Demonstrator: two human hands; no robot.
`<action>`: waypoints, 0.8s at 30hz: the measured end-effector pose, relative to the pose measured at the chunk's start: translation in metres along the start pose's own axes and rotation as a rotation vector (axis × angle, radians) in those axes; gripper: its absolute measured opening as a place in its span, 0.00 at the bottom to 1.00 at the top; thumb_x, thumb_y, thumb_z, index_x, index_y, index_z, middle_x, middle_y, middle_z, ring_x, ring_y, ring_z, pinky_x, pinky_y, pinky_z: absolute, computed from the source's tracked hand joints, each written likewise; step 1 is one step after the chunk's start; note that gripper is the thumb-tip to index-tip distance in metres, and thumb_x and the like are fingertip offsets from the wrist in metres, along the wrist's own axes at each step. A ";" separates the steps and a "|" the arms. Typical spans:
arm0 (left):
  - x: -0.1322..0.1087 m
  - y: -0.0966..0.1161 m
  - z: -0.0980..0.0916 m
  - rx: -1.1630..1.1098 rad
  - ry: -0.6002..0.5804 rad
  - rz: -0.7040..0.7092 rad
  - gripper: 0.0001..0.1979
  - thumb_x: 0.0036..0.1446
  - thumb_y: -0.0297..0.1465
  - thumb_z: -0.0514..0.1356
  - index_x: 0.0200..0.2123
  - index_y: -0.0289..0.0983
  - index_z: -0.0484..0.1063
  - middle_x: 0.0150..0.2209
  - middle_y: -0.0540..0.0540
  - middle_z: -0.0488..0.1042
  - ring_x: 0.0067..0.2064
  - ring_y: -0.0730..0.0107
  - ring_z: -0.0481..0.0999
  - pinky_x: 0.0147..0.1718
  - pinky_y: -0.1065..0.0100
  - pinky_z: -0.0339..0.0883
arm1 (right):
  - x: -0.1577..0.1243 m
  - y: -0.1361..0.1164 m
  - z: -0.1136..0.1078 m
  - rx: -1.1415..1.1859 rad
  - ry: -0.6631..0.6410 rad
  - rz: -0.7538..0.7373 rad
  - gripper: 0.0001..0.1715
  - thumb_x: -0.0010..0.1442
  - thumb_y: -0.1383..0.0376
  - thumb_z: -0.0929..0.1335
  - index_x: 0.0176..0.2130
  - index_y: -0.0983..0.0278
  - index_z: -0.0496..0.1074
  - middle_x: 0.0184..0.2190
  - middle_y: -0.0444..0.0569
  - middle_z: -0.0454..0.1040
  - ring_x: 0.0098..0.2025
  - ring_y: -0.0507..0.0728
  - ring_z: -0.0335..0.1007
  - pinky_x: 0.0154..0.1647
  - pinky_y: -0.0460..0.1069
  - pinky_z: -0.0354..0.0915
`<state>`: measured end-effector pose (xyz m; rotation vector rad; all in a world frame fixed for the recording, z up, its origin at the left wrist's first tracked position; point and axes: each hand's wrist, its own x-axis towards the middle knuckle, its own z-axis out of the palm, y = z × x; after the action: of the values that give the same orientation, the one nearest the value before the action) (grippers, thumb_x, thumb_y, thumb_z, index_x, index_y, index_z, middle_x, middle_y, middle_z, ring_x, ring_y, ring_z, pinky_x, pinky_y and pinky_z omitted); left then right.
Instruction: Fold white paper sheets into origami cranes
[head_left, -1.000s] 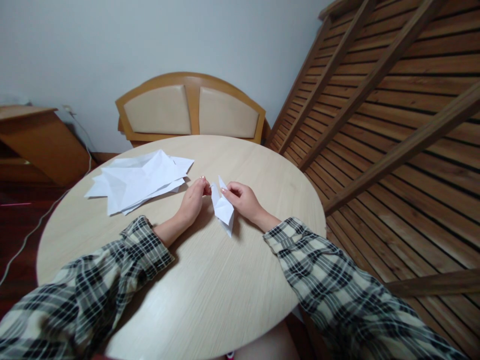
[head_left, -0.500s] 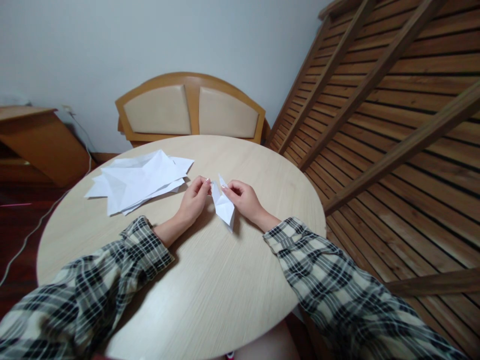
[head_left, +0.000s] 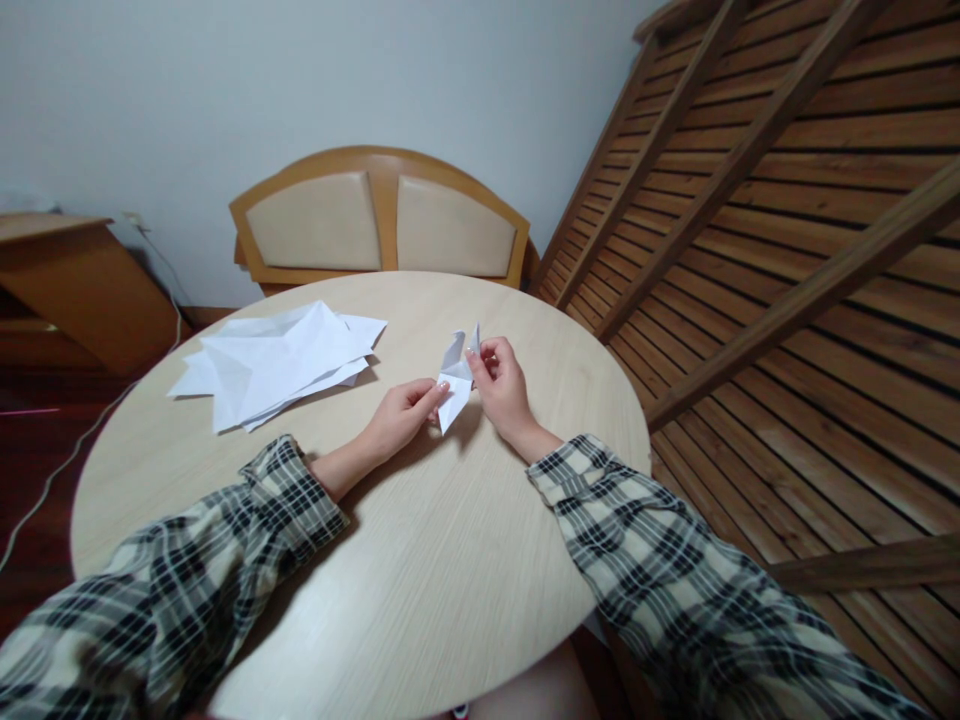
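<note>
A small white folded paper piece (head_left: 455, 382) with pointed flaps is held just above the round pale wooden table (head_left: 420, 560). My left hand (head_left: 405, 410) pinches its lower part with thumb and fingertips. My right hand (head_left: 504, 385) pinches one upper point, fingers curled. Both hands sit near the table's middle, and plaid sleeves cover both forearms.
A loose pile of white paper sheets (head_left: 274, 360) lies on the table's far left. A wooden chair with tan padded back (head_left: 379, 220) stands behind the table. A slatted wooden frame (head_left: 787, 200) leans at the right. A wooden cabinet (head_left: 67, 280) and a cable are at left.
The folded paper has been lifted and turned more upright, its points now up. My right hand moved up and away; my left hand shifted to grip the paper's lower part.
</note>
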<state>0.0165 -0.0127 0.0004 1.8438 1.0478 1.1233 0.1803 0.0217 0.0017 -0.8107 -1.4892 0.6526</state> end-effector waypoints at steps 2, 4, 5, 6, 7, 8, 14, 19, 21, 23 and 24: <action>0.001 -0.002 -0.001 -0.005 0.043 0.008 0.16 0.61 0.41 0.55 0.26 0.37 0.67 0.23 0.51 0.65 0.26 0.71 0.63 0.25 0.68 0.57 | -0.001 -0.001 0.001 0.023 -0.043 0.009 0.17 0.62 0.49 0.66 0.35 0.59 0.62 0.30 0.42 0.64 0.28 0.50 0.61 0.28 0.48 0.61; 0.003 -0.006 -0.002 -0.004 0.113 -0.002 0.14 0.62 0.40 0.55 0.27 0.37 0.68 0.24 0.50 0.66 0.26 0.70 0.63 0.25 0.68 0.57 | -0.003 -0.003 0.000 0.055 -0.102 0.014 0.19 0.63 0.46 0.64 0.34 0.59 0.63 0.30 0.43 0.65 0.29 0.51 0.63 0.31 0.48 0.63; 0.004 -0.008 -0.004 -0.004 0.155 -0.009 0.14 0.62 0.39 0.54 0.28 0.37 0.69 0.25 0.50 0.66 0.26 0.70 0.63 0.25 0.68 0.57 | -0.003 -0.004 0.000 0.072 -0.128 0.014 0.21 0.63 0.45 0.62 0.34 0.59 0.64 0.29 0.43 0.65 0.29 0.51 0.64 0.33 0.49 0.64; 0.005 -0.011 -0.005 -0.002 0.186 -0.016 0.14 0.62 0.39 0.54 0.28 0.37 0.69 0.25 0.49 0.66 0.26 0.70 0.63 0.25 0.68 0.57 | -0.004 -0.005 -0.001 0.084 -0.145 0.015 0.23 0.64 0.44 0.60 0.33 0.59 0.65 0.29 0.44 0.66 0.30 0.51 0.64 0.34 0.49 0.64; 0.006 -0.014 -0.006 -0.017 0.218 -0.018 0.14 0.63 0.39 0.54 0.28 0.38 0.69 0.25 0.49 0.66 0.27 0.70 0.63 0.25 0.67 0.56 | -0.005 -0.005 -0.001 0.092 -0.151 0.019 0.25 0.65 0.43 0.59 0.32 0.60 0.66 0.29 0.44 0.66 0.30 0.51 0.64 0.35 0.49 0.64; 0.006 -0.017 -0.006 -0.042 0.248 -0.016 0.14 0.64 0.39 0.53 0.29 0.38 0.69 0.25 0.49 0.66 0.26 0.70 0.62 0.24 0.67 0.56 | -0.005 -0.004 -0.002 0.092 -0.148 0.028 0.27 0.65 0.42 0.57 0.32 0.60 0.66 0.29 0.45 0.67 0.30 0.52 0.65 0.35 0.50 0.64; 0.008 -0.019 -0.005 -0.107 0.311 0.022 0.15 0.65 0.40 0.52 0.29 0.39 0.66 0.26 0.49 0.65 0.27 0.69 0.62 0.27 0.67 0.57 | 0.000 0.007 -0.002 0.021 -0.149 0.149 0.35 0.60 0.36 0.58 0.28 0.62 0.70 0.30 0.49 0.72 0.33 0.54 0.66 0.37 0.51 0.64; 0.008 -0.014 -0.004 -0.070 0.281 0.036 0.13 0.63 0.38 0.52 0.30 0.38 0.68 0.27 0.49 0.67 0.28 0.69 0.64 0.28 0.67 0.58 | 0.001 0.009 0.001 0.085 -0.159 0.213 0.34 0.57 0.36 0.61 0.29 0.62 0.71 0.30 0.49 0.72 0.32 0.54 0.66 0.36 0.51 0.64; 0.007 -0.013 -0.004 -0.012 0.266 0.038 0.12 0.62 0.37 0.53 0.29 0.37 0.69 0.27 0.48 0.69 0.30 0.69 0.65 0.30 0.67 0.59 | 0.001 0.008 0.001 0.102 -0.152 0.215 0.31 0.57 0.38 0.63 0.27 0.62 0.69 0.27 0.47 0.70 0.30 0.53 0.64 0.35 0.50 0.63; 0.006 -0.012 -0.004 0.031 0.244 0.031 0.12 0.61 0.36 0.53 0.28 0.37 0.69 0.27 0.48 0.70 0.29 0.69 0.65 0.29 0.67 0.59 | 0.001 0.006 0.001 0.122 -0.148 0.237 0.27 0.57 0.41 0.65 0.27 0.61 0.68 0.25 0.44 0.67 0.29 0.52 0.63 0.34 0.49 0.62; 0.006 -0.012 -0.004 0.042 0.231 0.023 0.12 0.61 0.36 0.53 0.27 0.37 0.69 0.26 0.48 0.70 0.29 0.69 0.65 0.28 0.68 0.59 | 0.001 0.005 0.001 0.135 -0.150 0.249 0.25 0.56 0.42 0.67 0.28 0.61 0.68 0.25 0.44 0.67 0.29 0.52 0.62 0.34 0.49 0.62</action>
<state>0.0111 -0.0016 -0.0066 1.7927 1.1901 1.3628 0.1803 0.0257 -0.0020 -0.8650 -1.4727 1.0085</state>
